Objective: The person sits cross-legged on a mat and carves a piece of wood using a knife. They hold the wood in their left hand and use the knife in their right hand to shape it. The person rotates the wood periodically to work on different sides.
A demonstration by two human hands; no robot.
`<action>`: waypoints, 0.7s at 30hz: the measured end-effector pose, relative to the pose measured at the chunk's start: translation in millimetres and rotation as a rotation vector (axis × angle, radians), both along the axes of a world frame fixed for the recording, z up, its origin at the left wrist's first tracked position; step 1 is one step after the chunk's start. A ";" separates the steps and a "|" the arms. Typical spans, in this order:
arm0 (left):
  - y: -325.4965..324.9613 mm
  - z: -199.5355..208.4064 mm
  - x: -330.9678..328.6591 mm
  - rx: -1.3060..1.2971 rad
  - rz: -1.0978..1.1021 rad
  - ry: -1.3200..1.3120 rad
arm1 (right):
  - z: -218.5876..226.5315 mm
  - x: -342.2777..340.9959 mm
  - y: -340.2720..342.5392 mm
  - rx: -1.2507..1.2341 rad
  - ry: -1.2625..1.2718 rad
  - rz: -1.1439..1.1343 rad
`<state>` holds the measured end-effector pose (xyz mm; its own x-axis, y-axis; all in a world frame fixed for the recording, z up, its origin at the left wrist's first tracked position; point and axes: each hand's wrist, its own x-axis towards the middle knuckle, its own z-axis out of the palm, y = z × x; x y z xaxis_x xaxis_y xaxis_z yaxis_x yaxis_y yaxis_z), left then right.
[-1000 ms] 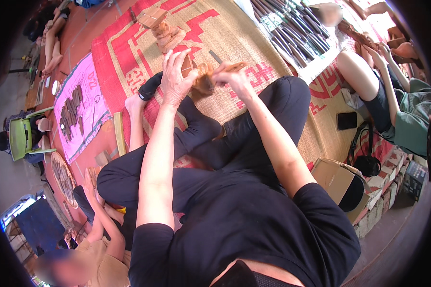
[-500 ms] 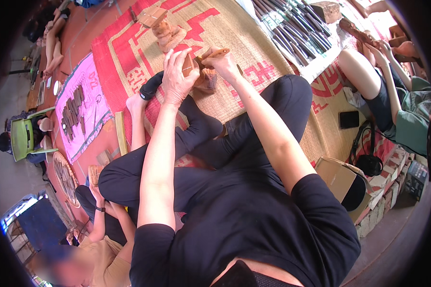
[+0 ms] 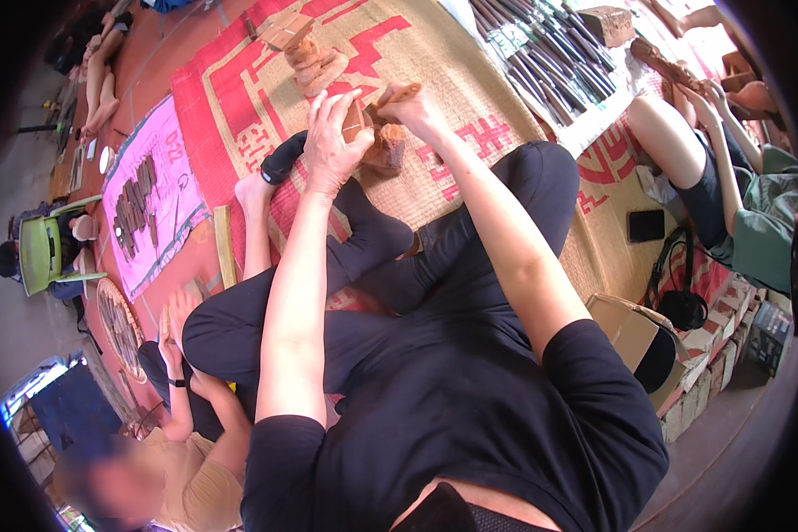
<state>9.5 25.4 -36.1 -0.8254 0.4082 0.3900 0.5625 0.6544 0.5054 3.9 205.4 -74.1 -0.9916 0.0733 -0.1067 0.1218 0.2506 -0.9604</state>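
Over the mat in front of my feet, my left hand (image 3: 331, 142) is wrapped round a reddish-brown wooden carving (image 3: 356, 124) with a flat, square end. Its lower part, a rough carved lump (image 3: 387, 152), shows below the hands. Close by on the right, my right hand (image 3: 417, 113) is closed on a flat light-brown wooden handle (image 3: 405, 92); its working end is hidden beside the carving. Just beyond my left hand, another wooden carving (image 3: 315, 64) with a square base lies on the mat.
Many dark-handled carving tools (image 3: 559, 66) lie on a white sheet at the far right, near a wooden block (image 3: 606, 25). More tools (image 3: 137, 208) rest on a pink cloth at left. A phone (image 3: 646, 225) and cardboard box (image 3: 625, 328) are at right. Co-workers sit on both sides.
My right hand and the wooden handle have shifted slightly beside the carving; my left hand keeps its hold. At lower left, the co-worker's hands have moved and one is blurred.
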 end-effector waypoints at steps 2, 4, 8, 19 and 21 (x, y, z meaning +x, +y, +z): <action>1.3 -3.6 -1.5 0.011 -0.007 0.017 | -32.0 -8.3 24.5 0.646 0.260 0.213; -3.9 -7.8 1.1 -0.002 0.019 0.018 | -14.5 -8.6 25.3 0.383 -0.228 0.116; -1.4 -5.0 -0.9 -0.002 0.021 0.010 | 12.4 -5.3 22.2 0.156 -0.146 -0.025; 1.0 -3.8 -1.0 -0.005 0.017 0.001 | -14.9 -5.2 37.1 0.315 -0.275 0.159; -4.3 -4.5 2.8 -0.012 0.038 -0.021 | 8.6 8.0 31.8 0.113 -0.154 0.034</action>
<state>12.3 21.1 -40.6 -0.8487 0.3806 0.3673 0.5259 0.6814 0.5091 12.0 237.1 -65.5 -0.9663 0.0601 -0.2505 0.2549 0.3626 -0.8964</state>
